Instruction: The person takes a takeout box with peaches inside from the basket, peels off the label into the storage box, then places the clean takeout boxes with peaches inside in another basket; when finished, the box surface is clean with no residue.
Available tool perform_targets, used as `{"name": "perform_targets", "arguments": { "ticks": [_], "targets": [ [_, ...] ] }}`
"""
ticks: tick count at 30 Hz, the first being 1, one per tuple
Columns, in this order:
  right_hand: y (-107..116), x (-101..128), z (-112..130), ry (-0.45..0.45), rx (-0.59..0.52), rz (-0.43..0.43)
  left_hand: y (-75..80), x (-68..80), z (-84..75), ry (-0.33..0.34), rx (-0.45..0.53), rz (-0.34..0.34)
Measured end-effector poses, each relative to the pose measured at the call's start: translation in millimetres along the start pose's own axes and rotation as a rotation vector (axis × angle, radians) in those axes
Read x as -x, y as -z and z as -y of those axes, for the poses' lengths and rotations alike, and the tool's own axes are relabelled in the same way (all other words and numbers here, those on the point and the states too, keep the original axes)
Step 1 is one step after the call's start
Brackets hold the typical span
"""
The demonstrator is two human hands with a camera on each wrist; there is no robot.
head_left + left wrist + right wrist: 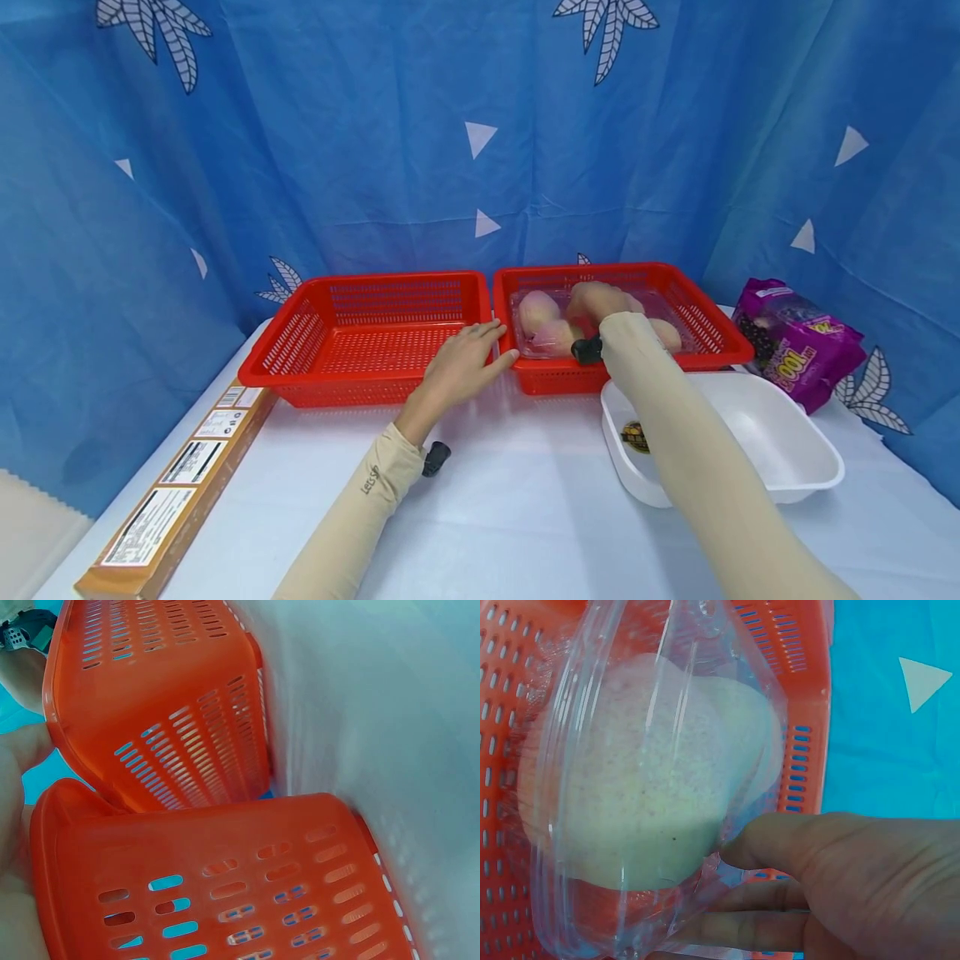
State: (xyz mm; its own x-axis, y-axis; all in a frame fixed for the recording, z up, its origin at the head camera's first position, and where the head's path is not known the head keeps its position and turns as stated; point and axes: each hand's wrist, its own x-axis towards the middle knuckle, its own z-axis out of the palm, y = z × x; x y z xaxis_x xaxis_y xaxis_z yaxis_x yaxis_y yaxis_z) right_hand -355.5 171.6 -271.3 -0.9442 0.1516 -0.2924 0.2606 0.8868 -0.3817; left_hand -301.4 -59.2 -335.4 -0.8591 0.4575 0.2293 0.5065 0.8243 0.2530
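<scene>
My right hand [597,302] reaches down into the right red basket [550,382]. There it grips a clear plastic clamshell [592,915] of pale pink-yellow peaches [538,312], its thumb against the plastic beside a large peach [634,780]. In the right wrist view the fingers lie under the thumb, partly behind the plastic. My left hand [467,360] rests with straight fingers over the near right corner of the left red basket [309,382], fingertips at the rim of the right one. In the left wrist view the side walls of both baskets stand close together, the hand at their rims.
A white tub [780,425] with a round label stands in front of the right basket, under my right forearm. Farther right lies a purple bag [806,346] of dark fruit. A long cardboard box [176,483] lies at left. Blue curtain [390,142] surrounds the table.
</scene>
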Motion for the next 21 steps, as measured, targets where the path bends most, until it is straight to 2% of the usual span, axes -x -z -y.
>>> {"name": "perform_targets", "arguments": {
  "ticks": [9,15,18,21],
  "targets": [
    [0,-16,-3,0.021,0.065,0.056,-1.2,-0.4,0.6,-0.009,-0.003,-0.004],
    [1,-22,-5,-0.006,-0.007,0.059,-4.7,0.4,1.6,-0.016,0.014,-0.008],
    [3,-23,-5,0.048,0.047,0.044,-6.2,1.7,3.0,-0.030,0.040,-0.031],
    [7,-20,-3,0.146,0.145,0.024,-4.7,4.5,5.0,-0.046,0.087,-0.075]
  ]
}}
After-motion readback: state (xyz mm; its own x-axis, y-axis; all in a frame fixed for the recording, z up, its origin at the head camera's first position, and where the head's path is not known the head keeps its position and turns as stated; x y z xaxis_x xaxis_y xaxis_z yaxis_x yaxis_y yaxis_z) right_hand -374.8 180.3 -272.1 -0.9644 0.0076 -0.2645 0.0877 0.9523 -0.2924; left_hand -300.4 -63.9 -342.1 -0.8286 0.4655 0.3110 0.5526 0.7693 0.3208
